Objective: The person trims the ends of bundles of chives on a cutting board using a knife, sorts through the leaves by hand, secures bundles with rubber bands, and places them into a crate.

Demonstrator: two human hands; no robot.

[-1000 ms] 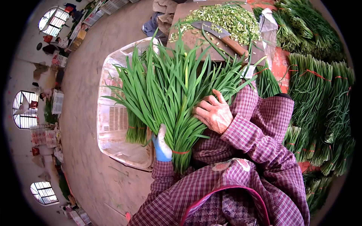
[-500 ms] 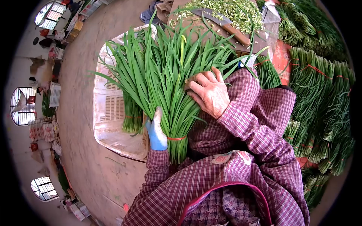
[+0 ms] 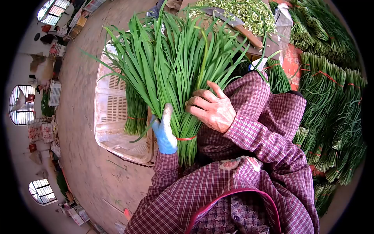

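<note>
A large bunch of long green leaves point(image 3: 171, 74) fans out in front of me, its stems bound low down by a red band point(image 3: 186, 138). My left hand point(image 3: 166, 130), in a blue and white glove, is wrapped round the left side of the stems just above the band. Bare and bent at the fingers, my right hand point(image 3: 212, 107) touches the right side of the leaves; its fingertips lie against them. One yellowish leaf point(image 3: 203, 58) stands out above my right hand.
Behind the bunch is a white plastic crate point(image 3: 102, 134) with a banded bundle point(image 3: 135, 113) inside. A knife point(image 3: 233, 24) lies on a board point(image 3: 272, 48) with chopped pieces point(image 3: 253, 13). Banded bundles point(image 3: 323, 93) are piled at the right; windows line the far left wall.
The bunch and my left hand have shifted slightly, and the leaves reach higher in view. My right hand has moved left and down along the leaves. The yellowish leaf now stands farther right.
</note>
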